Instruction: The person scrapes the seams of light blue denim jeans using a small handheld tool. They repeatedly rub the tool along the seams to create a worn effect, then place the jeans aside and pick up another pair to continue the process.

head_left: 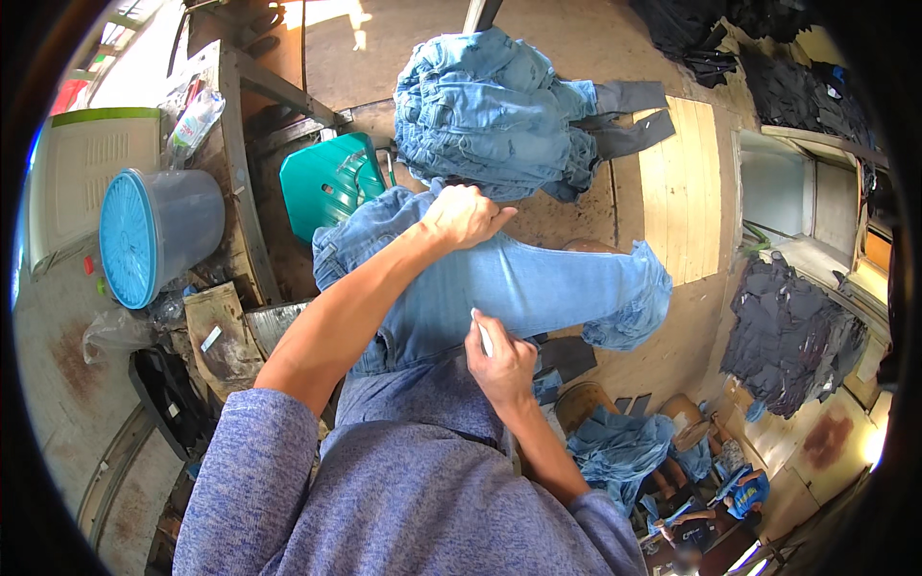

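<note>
A pair of light blue jeans lies across my lap, its leg stretching right to a bunched end. My left hand is closed at the far edge of the denim, fingers curled down over the cloth and partly hidden. Close to my body, my right hand grips a slim white stick-like tool, its end just above the near side of the leg. Whether that end touches the fabric I cannot tell. Beyond my left hand is a heap of similar jeans, with dark grey strips of cloth hanging off its right side.
A teal plastic stool stands left of the heap. Farther left are a clear tub with blue lid and a plastic bottle. Dark cloth piles lie at right. Other people sit at lower right near more denim.
</note>
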Demonstrator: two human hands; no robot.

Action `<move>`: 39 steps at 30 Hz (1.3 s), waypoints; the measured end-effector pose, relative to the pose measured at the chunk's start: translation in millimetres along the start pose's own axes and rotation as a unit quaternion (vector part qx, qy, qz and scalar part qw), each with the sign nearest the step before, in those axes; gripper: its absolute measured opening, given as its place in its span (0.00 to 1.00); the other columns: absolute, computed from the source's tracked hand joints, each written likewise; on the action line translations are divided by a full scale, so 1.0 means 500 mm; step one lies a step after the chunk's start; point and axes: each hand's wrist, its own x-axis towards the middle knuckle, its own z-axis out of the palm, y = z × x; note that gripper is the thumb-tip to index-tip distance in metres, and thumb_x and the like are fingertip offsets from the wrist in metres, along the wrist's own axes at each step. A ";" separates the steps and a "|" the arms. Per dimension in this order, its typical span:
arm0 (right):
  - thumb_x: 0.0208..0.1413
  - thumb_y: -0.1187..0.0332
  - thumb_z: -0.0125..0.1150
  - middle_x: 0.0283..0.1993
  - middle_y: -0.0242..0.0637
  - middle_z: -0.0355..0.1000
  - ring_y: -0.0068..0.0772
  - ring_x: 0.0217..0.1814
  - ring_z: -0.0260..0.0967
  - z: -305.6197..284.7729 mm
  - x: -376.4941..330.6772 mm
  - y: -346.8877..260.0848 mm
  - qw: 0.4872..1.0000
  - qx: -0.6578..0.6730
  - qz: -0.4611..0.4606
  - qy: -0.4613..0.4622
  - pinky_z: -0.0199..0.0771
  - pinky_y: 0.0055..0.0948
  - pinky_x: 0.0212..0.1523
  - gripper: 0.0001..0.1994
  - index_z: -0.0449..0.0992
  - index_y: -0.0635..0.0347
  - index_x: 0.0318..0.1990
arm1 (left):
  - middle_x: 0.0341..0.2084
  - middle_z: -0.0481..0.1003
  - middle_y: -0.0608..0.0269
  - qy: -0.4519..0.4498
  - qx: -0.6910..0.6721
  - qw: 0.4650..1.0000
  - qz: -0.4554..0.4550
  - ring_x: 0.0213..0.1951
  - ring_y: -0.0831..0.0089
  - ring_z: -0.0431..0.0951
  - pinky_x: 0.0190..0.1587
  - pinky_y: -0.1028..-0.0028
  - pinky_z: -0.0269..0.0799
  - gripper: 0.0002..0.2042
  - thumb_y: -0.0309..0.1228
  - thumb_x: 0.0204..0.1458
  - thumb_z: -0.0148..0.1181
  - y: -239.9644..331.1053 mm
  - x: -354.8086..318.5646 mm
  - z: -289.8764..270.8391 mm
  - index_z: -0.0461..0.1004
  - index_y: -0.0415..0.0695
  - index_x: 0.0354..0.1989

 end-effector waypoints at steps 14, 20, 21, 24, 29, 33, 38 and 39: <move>0.59 0.74 0.71 0.25 0.42 0.81 0.43 0.23 0.81 -0.007 0.001 0.001 0.999 -0.039 -0.022 -0.021 0.80 0.38 0.24 0.05 0.85 0.60 0.43 | 0.15 0.78 0.46 -0.021 0.014 1.000 -0.017 0.22 0.46 0.83 0.31 0.54 0.82 0.29 0.51 0.68 0.58 0.006 0.001 -0.007 0.84 0.44 0.17; 0.59 0.73 0.72 0.26 0.44 0.82 0.44 0.24 0.82 0.020 0.013 0.022 0.998 -0.054 -0.033 -0.016 0.80 0.36 0.25 0.06 0.85 0.59 0.43 | 0.16 0.79 0.45 -0.024 0.010 1.000 -0.010 0.22 0.46 0.83 0.31 0.54 0.82 0.29 0.52 0.68 0.57 0.004 0.000 -0.006 0.84 0.44 0.18; 0.59 0.73 0.72 0.27 0.44 0.82 0.44 0.25 0.83 0.018 0.012 0.020 0.996 -0.079 -0.029 -0.036 0.80 0.36 0.25 0.06 0.85 0.59 0.43 | 0.16 0.79 0.45 -0.025 0.010 1.000 -0.011 0.22 0.46 0.83 0.31 0.54 0.82 0.29 0.52 0.68 0.57 0.004 0.001 -0.005 0.84 0.44 0.18; 0.59 0.74 0.72 0.28 0.44 0.83 0.43 0.26 0.84 -0.004 0.004 0.013 0.988 -0.114 -0.017 -0.098 0.81 0.35 0.26 0.06 0.85 0.59 0.43 | 0.16 0.79 0.45 -0.025 0.011 1.000 -0.011 0.22 0.46 0.83 0.31 0.54 0.82 0.29 0.51 0.68 0.57 0.004 -0.002 -0.005 0.84 0.44 0.18; 0.59 0.74 0.71 0.25 0.44 0.82 0.44 0.23 0.81 0.003 0.017 0.020 0.999 -0.014 -0.033 0.000 0.80 0.37 0.25 0.05 0.86 0.57 0.42 | 0.16 0.79 0.45 -0.021 0.003 1.000 -0.010 0.22 0.47 0.83 0.30 0.54 0.82 0.30 0.51 0.68 0.57 0.001 0.001 -0.003 0.83 0.44 0.17; 0.59 0.74 0.70 0.26 0.45 0.82 0.45 0.24 0.82 0.010 0.016 0.020 0.998 -0.044 -0.019 -0.031 0.81 0.37 0.26 0.05 0.85 0.57 0.42 | 0.16 0.79 0.45 -0.014 0.007 1.000 -0.006 0.21 0.47 0.83 0.30 0.55 0.82 0.30 0.51 0.68 0.58 -0.002 -0.002 0.003 0.83 0.43 0.17; 0.59 0.74 0.70 0.25 0.45 0.81 0.45 0.23 0.81 -0.003 0.012 0.016 0.995 -0.075 -0.008 -0.058 0.80 0.38 0.25 0.04 0.85 0.58 0.41 | 0.15 0.78 0.45 -0.009 0.013 1.000 -0.002 0.21 0.47 0.83 0.30 0.55 0.82 0.30 0.50 0.68 0.58 -0.002 0.000 0.002 0.83 0.43 0.16; 0.59 0.74 0.70 0.24 0.45 0.81 0.46 0.22 0.80 -0.004 0.013 0.016 0.997 -0.056 -0.005 -0.052 0.80 0.39 0.25 0.04 0.85 0.58 0.41 | 0.15 0.78 0.45 -0.014 0.011 1.000 -0.007 0.21 0.47 0.83 0.29 0.55 0.82 0.30 0.50 0.68 0.58 0.000 0.001 0.001 0.83 0.42 0.16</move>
